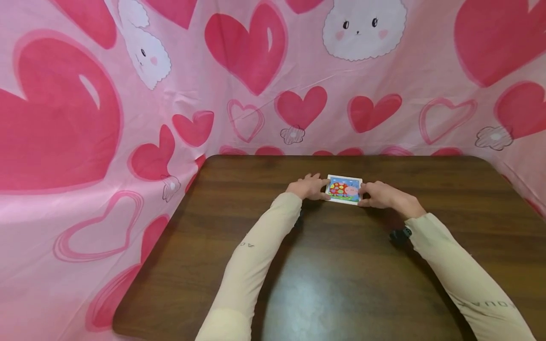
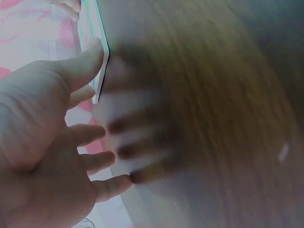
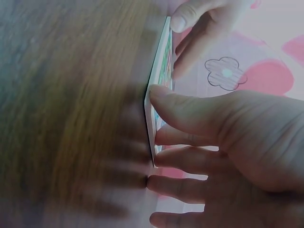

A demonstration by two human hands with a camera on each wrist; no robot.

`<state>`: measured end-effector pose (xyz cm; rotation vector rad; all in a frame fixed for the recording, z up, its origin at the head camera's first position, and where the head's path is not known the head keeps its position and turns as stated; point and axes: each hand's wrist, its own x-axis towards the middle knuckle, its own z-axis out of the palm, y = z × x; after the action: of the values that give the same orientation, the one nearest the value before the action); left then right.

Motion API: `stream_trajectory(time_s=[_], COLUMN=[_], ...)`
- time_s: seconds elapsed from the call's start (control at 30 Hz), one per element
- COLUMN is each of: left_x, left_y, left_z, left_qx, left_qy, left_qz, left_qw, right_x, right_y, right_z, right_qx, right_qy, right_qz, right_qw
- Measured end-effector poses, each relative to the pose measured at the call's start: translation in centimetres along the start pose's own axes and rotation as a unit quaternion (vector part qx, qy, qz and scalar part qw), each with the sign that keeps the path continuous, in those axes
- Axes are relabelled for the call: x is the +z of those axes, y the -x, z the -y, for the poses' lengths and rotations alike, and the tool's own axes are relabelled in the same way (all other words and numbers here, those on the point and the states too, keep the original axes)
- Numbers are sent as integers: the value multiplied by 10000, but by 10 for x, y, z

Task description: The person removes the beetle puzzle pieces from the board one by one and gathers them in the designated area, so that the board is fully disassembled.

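A small white-edged picture board (image 1: pixel 344 190) lies on the table toward its far side. Its picture shows a spotted red ladybug with a pink face over green and blue. At its left end my left hand (image 1: pixel 310 186) touches it with thumb and index fingertips, the other fingers stretched out and spread. My right hand (image 1: pixel 381 194) touches the right end, thumb at the near corner and index finger farther up that side. In the right wrist view, the right thumb (image 3: pixel 190 109) rests on the board's near edge (image 3: pixel 148 118), with the other fingers extended beyond it.
The brown wood-grain table (image 1: pixel 332 265) has rounded corners. Pink cloth (image 1: pixel 239 57) printed with hearts and white animal faces hangs behind it and along the left. A black wrist device (image 1: pixel 400 236) sits under the right sleeve cuff.
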<state>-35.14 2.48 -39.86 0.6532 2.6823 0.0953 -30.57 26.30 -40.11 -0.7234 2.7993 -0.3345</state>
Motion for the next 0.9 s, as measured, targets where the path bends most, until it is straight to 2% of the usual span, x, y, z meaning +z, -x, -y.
stream_trajectory(time_s=[0.13,0.43,0.7,0.9], left_x=[0,3,5,10], left_y=[2,10,19,26], left_z=[3,9,17,24], left_qx=[56,20,20,31], left_qy=[-50,154,164,128], left_qz=[117,248,253,223], left_qw=[9999,9996,9995,9997], right_x=[0,4,4,8], right_y=[0,2,2,1], right_z=[2,7,17,24], right_qx=[-75,-74,-277,-230], right_qy=[44,-24,86,44], right_qz=[35,89,128,166], right_qw=[10000,9999,9995,9996])
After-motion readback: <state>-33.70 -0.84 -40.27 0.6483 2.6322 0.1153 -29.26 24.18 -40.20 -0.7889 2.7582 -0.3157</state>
